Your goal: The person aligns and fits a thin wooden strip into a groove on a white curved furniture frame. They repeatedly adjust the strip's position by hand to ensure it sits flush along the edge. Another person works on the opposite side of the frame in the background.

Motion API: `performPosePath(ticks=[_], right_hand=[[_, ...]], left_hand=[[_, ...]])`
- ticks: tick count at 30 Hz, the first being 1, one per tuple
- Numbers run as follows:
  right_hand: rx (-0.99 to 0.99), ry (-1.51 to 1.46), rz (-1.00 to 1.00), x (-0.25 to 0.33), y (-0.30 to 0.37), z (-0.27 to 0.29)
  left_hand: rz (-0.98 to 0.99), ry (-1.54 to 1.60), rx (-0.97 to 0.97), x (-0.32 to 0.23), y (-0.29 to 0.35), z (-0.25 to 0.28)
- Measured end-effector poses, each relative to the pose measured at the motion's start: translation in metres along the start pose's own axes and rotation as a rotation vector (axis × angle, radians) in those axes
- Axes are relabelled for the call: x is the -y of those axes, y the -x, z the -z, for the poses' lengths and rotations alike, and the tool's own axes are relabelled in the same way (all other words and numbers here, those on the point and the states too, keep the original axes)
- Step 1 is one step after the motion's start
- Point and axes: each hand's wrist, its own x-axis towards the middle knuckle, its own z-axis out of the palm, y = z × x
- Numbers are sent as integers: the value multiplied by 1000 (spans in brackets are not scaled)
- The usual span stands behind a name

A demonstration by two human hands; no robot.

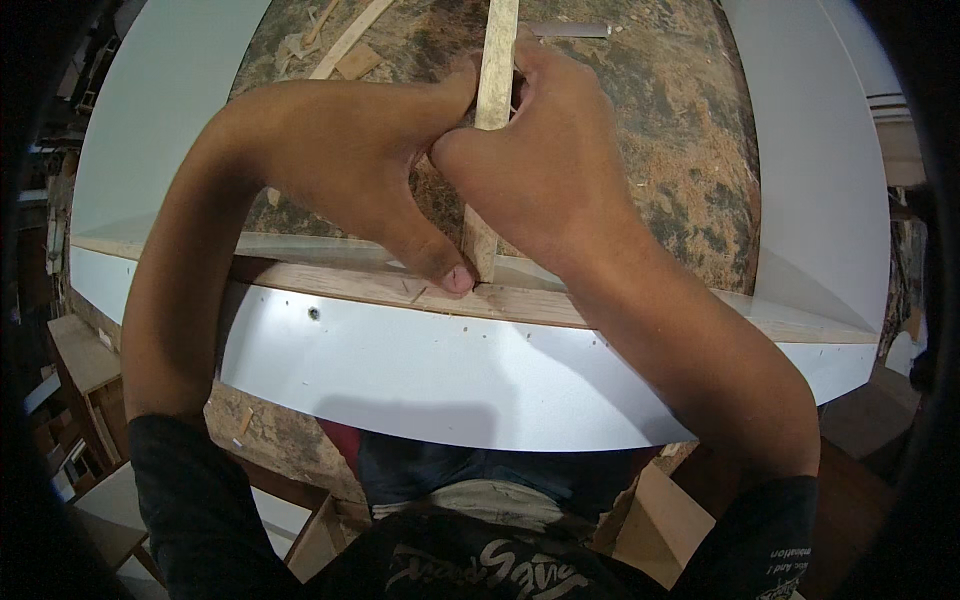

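Note:
A long, narrow wooden strip runs away from me, its near end meeting the bare wooden edge of a white panel. My right hand is closed around the strip, its thumb lying across toward my left hand. Against the strip's left side, my left hand grips with the thumb stretched toward me. That thumb's tip presses on the wooden edge, right beside the strip's near end. The left fingertips are hidden behind the strip and the right hand.
White side panels stand at the left and right, joining the near panel. Between them lies a stained, dusty work surface with wood scraps and a grey cylindrical piece. Wooden boxes sit at lower left.

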Motion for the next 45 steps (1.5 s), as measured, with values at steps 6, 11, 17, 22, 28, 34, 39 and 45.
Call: performPosePath(ticks=[6,11,17,22,28,34,39,45], right_hand=[[-22,-25,68,-4,0,-4],[-3,-43,46,-1,1,-1],[22,-76,61,1,-2,0],[5,-15,65,-1,0,-1],[-18,-67,65,-3,0,-4],[-3,-94,75,-3,-2,-1],[15,-60,69,-1,-1,0],[-5,-106,78,0,-2,0]], left_hand=[[53,-4,5,-6,-1,-2],[168,-6,12,-12,2,0],[116,22,-16,-12,2,-2],[137,30,-13,-17,5,0],[194,26,15,-15,2,0],[199,-31,69,-8,1,3],[217,-99,102,-9,1,6],[196,-27,103,-5,-1,4]])
